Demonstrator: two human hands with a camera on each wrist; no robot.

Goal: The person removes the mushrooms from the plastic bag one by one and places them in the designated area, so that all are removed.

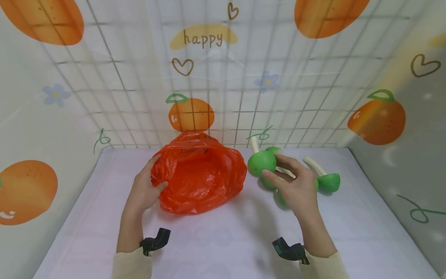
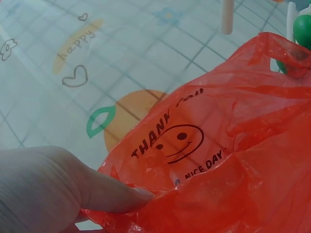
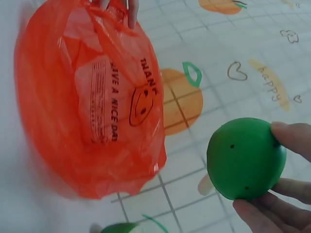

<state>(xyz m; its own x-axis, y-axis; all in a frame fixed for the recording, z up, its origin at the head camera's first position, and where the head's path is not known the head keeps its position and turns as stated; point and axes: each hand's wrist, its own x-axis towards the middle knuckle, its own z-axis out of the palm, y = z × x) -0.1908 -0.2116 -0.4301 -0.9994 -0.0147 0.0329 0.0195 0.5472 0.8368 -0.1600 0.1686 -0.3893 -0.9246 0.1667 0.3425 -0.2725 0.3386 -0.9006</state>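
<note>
A red plastic bag (image 1: 198, 190) with a printed smiley and "THANK YOU" inside sits in the middle of the table, its mouth spread wide. My left hand (image 1: 145, 190) pinches the bag's left rim; in the left wrist view the thumb (image 2: 114, 194) presses over the edge of the film. To the right of the bag, my right hand (image 1: 302, 184) holds a green mushroom-shaped piece (image 1: 262, 163) between thumb and fingers, its pale stem pointing up and away. Its round green cap (image 3: 245, 158) shows small dark dots in the right wrist view.
More green mushroom-shaped pieces (image 1: 329, 183) with pale stems lie on the white table (image 1: 216, 248), several behind and under my right hand, partly hidden by it. A white wire grid (image 1: 237, 112) behind a printed sheet stands at the back.
</note>
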